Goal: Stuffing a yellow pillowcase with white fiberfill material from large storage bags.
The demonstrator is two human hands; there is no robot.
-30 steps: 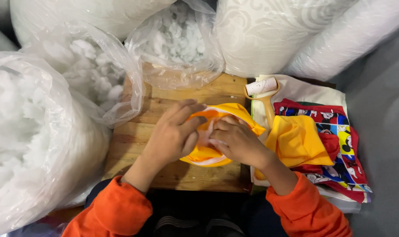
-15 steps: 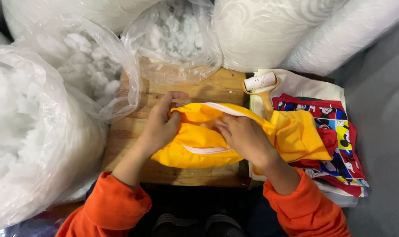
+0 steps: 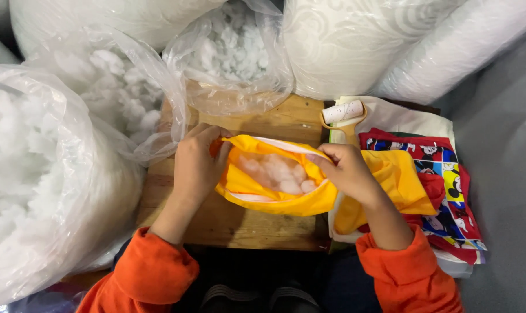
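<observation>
Clear plastic bags of white fibre stuffing (image 3: 228, 52) crowd the wooden table (image 3: 240, 223) at its far and left edges. On the table, the yellow fabric cover (image 3: 274, 200) gapes open, white stuffing inside. The left hand (image 3: 194, 168) and right hand (image 3: 347, 171) each pinch its rim, holding it wide.

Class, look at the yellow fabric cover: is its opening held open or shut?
Open: left hand and right hand spread the yellow cover, white stuffing showing inside.
</observation>
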